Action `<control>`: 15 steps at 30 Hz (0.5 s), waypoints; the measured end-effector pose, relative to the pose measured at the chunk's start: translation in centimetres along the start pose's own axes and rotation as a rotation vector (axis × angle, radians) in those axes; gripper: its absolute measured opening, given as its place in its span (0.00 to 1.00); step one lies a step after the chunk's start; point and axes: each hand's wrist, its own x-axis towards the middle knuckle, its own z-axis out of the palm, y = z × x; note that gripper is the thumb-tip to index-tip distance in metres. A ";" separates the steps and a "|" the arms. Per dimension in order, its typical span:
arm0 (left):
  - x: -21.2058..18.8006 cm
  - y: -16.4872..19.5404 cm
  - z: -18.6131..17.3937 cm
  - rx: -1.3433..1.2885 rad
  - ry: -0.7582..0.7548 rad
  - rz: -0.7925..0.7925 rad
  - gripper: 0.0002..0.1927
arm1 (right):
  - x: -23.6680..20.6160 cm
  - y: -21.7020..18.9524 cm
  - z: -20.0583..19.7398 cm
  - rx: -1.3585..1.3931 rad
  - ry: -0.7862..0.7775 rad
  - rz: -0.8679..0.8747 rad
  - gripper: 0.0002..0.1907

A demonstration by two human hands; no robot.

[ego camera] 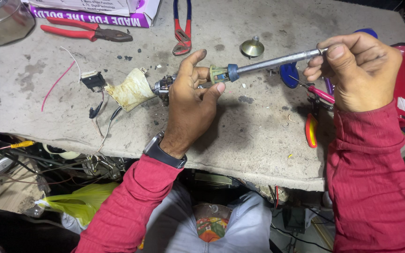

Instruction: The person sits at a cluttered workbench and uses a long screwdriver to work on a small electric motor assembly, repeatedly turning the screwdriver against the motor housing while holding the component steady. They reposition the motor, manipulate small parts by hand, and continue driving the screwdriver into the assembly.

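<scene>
- Stained grey workbench (258,136) filled my view, red pliers (87,30) lying at its far edge.
- My left hand (191,105) pinched a small metal part (164,86).
- My right hand (355,70) was closed around the soldering iron (258,64), tip meeting that part.
- Joining looked underway, unfinished.

Stained grey bench (240,136): red pliers (87,30), blk switch (93,80), brass funnel (252,47).

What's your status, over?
Left hand grips a small metal part. Right hand holds the long tool. Switch, pliers lie apart.
</scene>
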 end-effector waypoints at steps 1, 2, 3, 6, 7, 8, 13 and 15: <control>0.0 0.0 0.0 -0.002 0.001 0.001 0.33 | 0.0 -0.2 0.1 -0.002 -0.001 0.004 0.15; 0.0 -0.1 0.1 -0.004 0.003 0.002 0.33 | 0.1 -0.3 0.1 -0.004 -0.003 0.008 0.15; 0.0 -0.1 0.1 -0.013 0.004 0.004 0.33 | 0.2 -0.4 0.2 -0.006 -0.005 0.012 0.15; -0.1 -0.2 0.1 -0.031 0.008 0.020 0.33 | 0.2 -0.5 0.2 -0.011 -0.019 0.006 0.15; -0.1 -0.2 0.1 -0.030 0.009 0.033 0.33 | 0.2 -0.5 0.3 -0.022 -0.002 0.006 0.14; -0.1 -0.2 0.1 -0.029 0.010 0.047 0.33 | 0.0 -0.4 0.3 -0.033 0.016 0.007 0.14; -0.2 -0.1 0.0 -0.046 0.016 0.031 0.33 | 0.0 0.0 0.1 -0.017 0.042 0.004 0.15; -0.2 -0.1 -0.1 -0.046 0.019 0.036 0.33 | 0.1 0.1 0.0 -0.016 0.037 0.001 0.15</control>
